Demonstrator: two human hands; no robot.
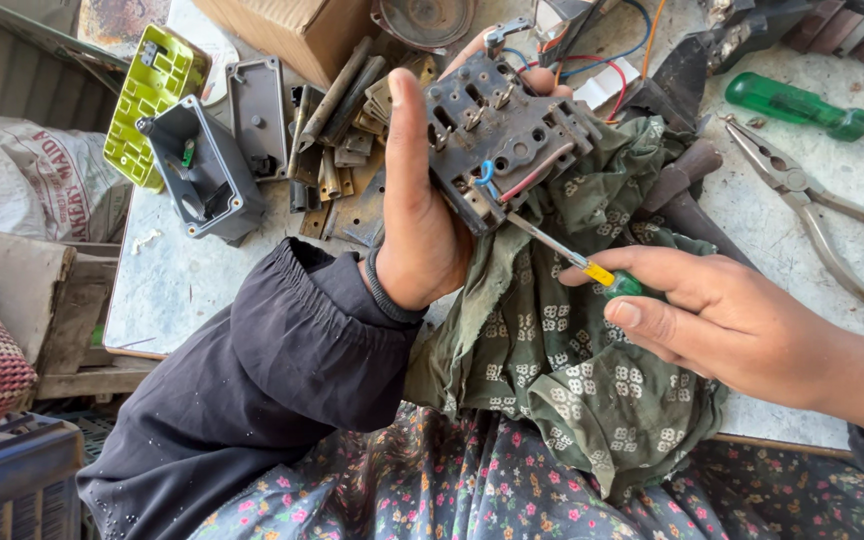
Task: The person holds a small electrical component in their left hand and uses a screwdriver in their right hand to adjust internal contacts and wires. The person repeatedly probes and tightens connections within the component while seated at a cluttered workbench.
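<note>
The left hand (420,215) clenches the dark switch block (500,135) tilted toward the small screwdriver (574,257), so the right hand (727,320), fingers (652,318) pinching its handle, meets a screw squarely.

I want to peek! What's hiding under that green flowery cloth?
The green cloth lies over the pale table and the person's lap. Dark brown pieces poke out at its top edge. Anything else beneath is covered.

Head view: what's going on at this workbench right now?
A person's left hand holds up a dark grey electrical switch block with wires attached. The right hand holds a small screwdriver, its tip at the block's lower edge. A green patterned cloth lies beneath; pliers and a green-handled screwdriver rest on the table.
</note>
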